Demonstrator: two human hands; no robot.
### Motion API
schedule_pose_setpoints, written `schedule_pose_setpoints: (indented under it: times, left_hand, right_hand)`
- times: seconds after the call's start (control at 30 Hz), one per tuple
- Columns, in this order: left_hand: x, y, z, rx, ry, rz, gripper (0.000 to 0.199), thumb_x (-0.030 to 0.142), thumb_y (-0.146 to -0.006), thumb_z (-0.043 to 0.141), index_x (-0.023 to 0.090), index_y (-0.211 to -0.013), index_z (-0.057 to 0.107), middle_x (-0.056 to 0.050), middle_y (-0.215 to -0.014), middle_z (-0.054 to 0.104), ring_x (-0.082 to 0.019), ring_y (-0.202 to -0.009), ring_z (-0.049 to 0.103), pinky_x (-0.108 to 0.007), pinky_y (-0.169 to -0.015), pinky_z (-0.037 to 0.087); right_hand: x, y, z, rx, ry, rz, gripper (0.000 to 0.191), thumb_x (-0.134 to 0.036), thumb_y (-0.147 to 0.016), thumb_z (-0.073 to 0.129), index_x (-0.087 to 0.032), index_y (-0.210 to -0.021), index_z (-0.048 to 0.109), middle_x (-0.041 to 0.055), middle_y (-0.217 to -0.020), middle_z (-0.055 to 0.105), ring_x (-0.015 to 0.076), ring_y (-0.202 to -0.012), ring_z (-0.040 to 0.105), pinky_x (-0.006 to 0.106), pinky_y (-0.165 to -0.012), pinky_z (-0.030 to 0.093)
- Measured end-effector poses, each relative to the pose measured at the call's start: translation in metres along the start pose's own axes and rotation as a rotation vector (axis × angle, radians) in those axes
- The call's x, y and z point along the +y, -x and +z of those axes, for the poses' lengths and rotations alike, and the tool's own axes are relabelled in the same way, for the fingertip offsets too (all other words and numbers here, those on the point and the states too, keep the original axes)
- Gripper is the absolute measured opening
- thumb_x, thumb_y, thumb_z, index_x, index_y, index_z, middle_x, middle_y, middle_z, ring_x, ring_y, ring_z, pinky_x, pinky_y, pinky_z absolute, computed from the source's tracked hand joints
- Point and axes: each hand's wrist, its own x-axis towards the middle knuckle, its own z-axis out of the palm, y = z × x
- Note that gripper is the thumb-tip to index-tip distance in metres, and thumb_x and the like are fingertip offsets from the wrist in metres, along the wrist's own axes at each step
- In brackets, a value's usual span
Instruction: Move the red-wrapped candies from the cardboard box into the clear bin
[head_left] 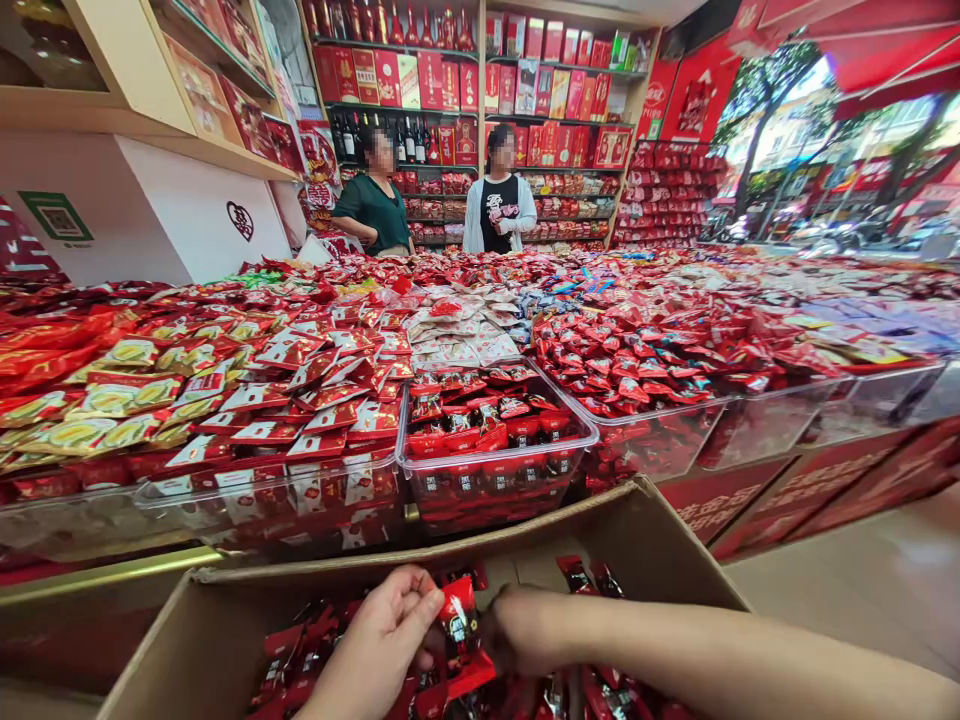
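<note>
Both my hands are inside a brown cardboard box (645, 545) at the bottom of the view, which holds several small red candy packets. My left hand (386, 635) pinches a red candy packet (459, 622) between thumb and fingers. My right hand (525, 630) is closed around the same bunch of red packets from the right, its forearm crossing the lower right corner. Directly beyond the box stands a clear plastic bin (495, 470) filled with matching red packets.
A wide display counter (787, 500) is heaped with red and gold wrapped sweets in clear bins. Two people (375, 205) (501, 200) stand behind it before shelves of red gift boxes and bottles. Tiled floor (862, 590) lies to the right, the street beyond.
</note>
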Motion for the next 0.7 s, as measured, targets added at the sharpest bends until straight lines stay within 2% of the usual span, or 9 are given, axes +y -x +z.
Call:
schedule_pose_setpoints:
  times: [0.03, 0.07, 0.13, 0.23, 0.3, 0.43, 0.53, 0.6, 0.7]
  left_hand:
    - [0.003, 0.002, 0.001, 0.015, 0.014, 0.001, 0.023, 0.041, -0.076, 0.05, 0.02, -0.069, 0.044, 0.01, -0.052, 0.042, -0.009, -0.044, 0.046, -0.022, -0.043, 0.039]
    - [0.006, 0.005, 0.002, 0.024, 0.022, 0.001, 0.023, 0.042, -0.076, 0.05, 0.02, -0.069, 0.044, 0.01, -0.052, 0.042, -0.01, -0.045, 0.046, -0.022, -0.043, 0.04]
    - [0.011, 0.009, 0.004, 0.04, 0.026, 0.004, 0.021, 0.04, -0.076, 0.05, 0.021, -0.07, 0.045, 0.01, -0.05, 0.044, -0.011, -0.046, 0.047, -0.022, -0.045, 0.04]
    - [0.017, 0.012, 0.004, 0.063, 0.025, 0.019, 0.017, 0.036, -0.077, 0.052, 0.021, -0.07, 0.048, 0.01, -0.046, 0.047, -0.01, -0.045, 0.044, -0.021, -0.045, 0.038]
    - [0.02, 0.012, 0.005, 0.08, 0.041, 0.028, 0.016, 0.034, -0.076, 0.054, 0.02, -0.069, 0.049, 0.009, -0.045, 0.048, -0.009, -0.044, 0.044, -0.02, -0.045, 0.037]
    - [0.023, 0.014, 0.006, 0.091, 0.156, 0.001, 0.017, 0.035, -0.073, 0.057, 0.021, -0.072, 0.047, 0.009, -0.046, 0.054, -0.01, -0.044, 0.05, -0.02, -0.045, 0.039]
    - [0.022, 0.016, 0.007, 0.065, 0.266, -0.031, 0.028, 0.036, -0.067, 0.065, 0.021, -0.082, 0.046, 0.007, -0.05, 0.062, -0.01, -0.044, 0.053, -0.019, -0.044, 0.04]
    - [0.02, 0.015, 0.007, 0.048, 0.339, -0.067, 0.039, 0.035, -0.061, 0.071, 0.02, -0.086, 0.046, 0.007, -0.05, 0.064, -0.009, -0.042, 0.054, -0.018, -0.043, 0.039]
    - [0.016, 0.013, 0.006, 0.044, 0.416, -0.13, 0.043, 0.036, -0.057, 0.074, 0.018, -0.084, 0.046, 0.009, -0.042, 0.059, -0.005, -0.034, 0.049, -0.015, -0.038, 0.034]
  right_hand:
    - [-0.005, 0.002, -0.013, -0.018, -0.044, 0.019, 0.008, -0.01, -0.056, 0.058, -0.018, -0.056, 0.057, -0.0072, -0.04, 0.043, 0.0048, -0.033, 0.031, 0.018, -0.034, 0.027]
    - [-0.011, 0.004, -0.025, -0.053, -0.144, 0.036, 0.013, -0.011, -0.058, 0.057, -0.018, -0.069, 0.059, -0.0067, -0.049, 0.049, 0.0048, -0.039, 0.038, 0.016, -0.037, 0.032]
    - [-0.023, 0.008, -0.041, -0.15, -0.494, 0.063, 0.03, -0.017, -0.061, 0.061, -0.018, -0.091, 0.056, -0.0045, -0.066, 0.055, 0.0055, -0.052, 0.049, 0.016, -0.046, 0.04]
    - [-0.036, 0.012, -0.046, -0.209, -0.984, 0.122, 0.045, -0.029, -0.058, 0.068, -0.015, -0.097, 0.053, -0.0022, -0.071, 0.056, 0.0067, -0.058, 0.054, 0.018, -0.051, 0.043]
    - [-0.039, 0.013, -0.042, -0.152, -1.037, 0.151, 0.044, -0.033, -0.057, 0.07, -0.013, -0.093, 0.053, -0.0021, -0.066, 0.056, 0.0054, -0.05, 0.052, 0.017, -0.047, 0.041]
    - [-0.04, 0.013, -0.036, -0.045, -0.985, 0.158, 0.046, -0.035, -0.054, 0.072, -0.013, -0.087, 0.049, -0.0045, -0.057, 0.054, 0.0055, -0.044, 0.049, 0.017, -0.045, 0.037]
    - [-0.048, 0.019, -0.04, 0.012, -0.815, 0.127, 0.046, -0.031, -0.056, 0.071, -0.014, -0.092, 0.047, -0.0055, -0.057, 0.052, 0.0054, -0.047, 0.047, 0.017, -0.045, 0.036]
    - [-0.059, 0.026, -0.045, 0.126, -0.579, 0.094, 0.044, -0.027, -0.06, 0.068, -0.016, -0.096, 0.046, -0.0038, -0.064, 0.053, 0.0065, -0.052, 0.048, 0.016, -0.046, 0.036]
    - [-0.073, 0.037, -0.052, 0.262, -0.087, -0.145, 0.038, -0.025, -0.067, 0.062, -0.019, -0.1, 0.047, 0.0033, -0.09, 0.055, 0.0114, -0.074, 0.052, 0.019, -0.06, 0.042]
